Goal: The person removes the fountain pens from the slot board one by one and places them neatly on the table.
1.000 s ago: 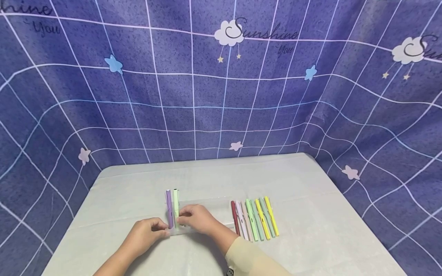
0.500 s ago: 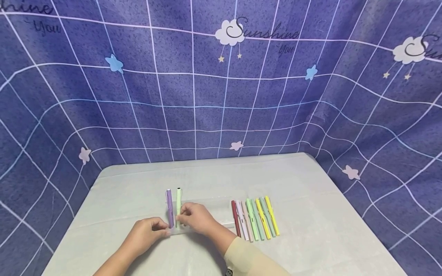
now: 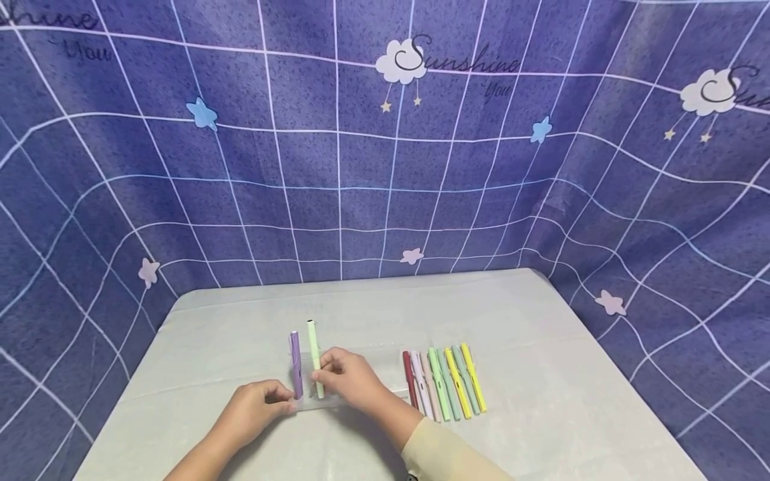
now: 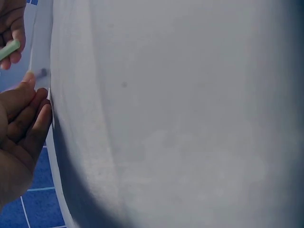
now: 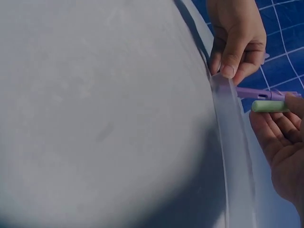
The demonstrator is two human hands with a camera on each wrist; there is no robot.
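A clear plastic pen tray [image 3: 373,361] lies on the table in the head view. At its near left corner my left hand [image 3: 259,407] pinches the edge between thumb and fingers. A purple pen [image 3: 297,366] rests across the tray's left end; its lower part shows through the clear front in the right wrist view. My right hand [image 3: 349,377] pinches a pale green pen [image 3: 314,344] low on its barrel, just right of the purple one. The pale green pen's bottom end [image 5: 268,106] is raised off the tray's front edge in the right wrist view.
To the right of the tray, several pens lie side by side: a dark red pen [image 3: 410,377], lilac, pinkish, green and yellow ones, with a yellow pen [image 3: 473,377] last. A pale cloth covers the table [image 3: 541,374]; a blue patterned curtain [image 3: 361,153] stands behind it.
The pale green pen has shifted right, away from the purple pen, and now leans with its top to the left, lifted a little by my right hand. My left hand stays at the tray corner.
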